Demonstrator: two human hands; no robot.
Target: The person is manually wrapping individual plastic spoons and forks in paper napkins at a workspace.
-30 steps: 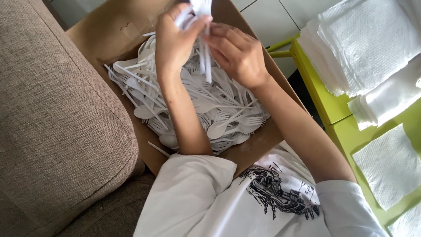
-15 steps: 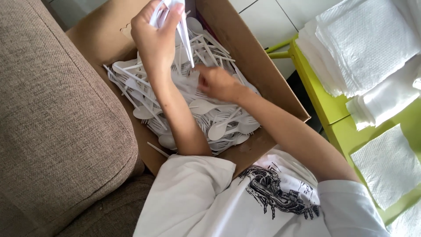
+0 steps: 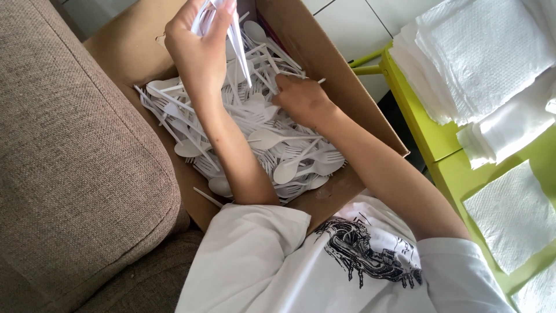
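Note:
A brown cardboard box (image 3: 353, 104) rests on my lap, filled with a heap of white plastic spoons and forks (image 3: 278, 150). My left hand (image 3: 197, 46) is raised over the box and grips a small bunch of white plastic cutlery (image 3: 231, 29), handles hanging down. My right hand (image 3: 301, 98) is down in the heap at the box's right side, fingers curled around a piece of cutlery (image 3: 315, 81) whose tip sticks out.
A beige sofa arm (image 3: 75, 156) fills the left. On the right stands a lime-green table (image 3: 446, 168) with stacks of white paper napkins (image 3: 486, 58) and single napkins (image 3: 515, 214) laid flat. White tiled floor shows beyond the box.
My right hand left the raised bunch and dropped into the heap in the box. My left hand stays up, holding the bunch alone.

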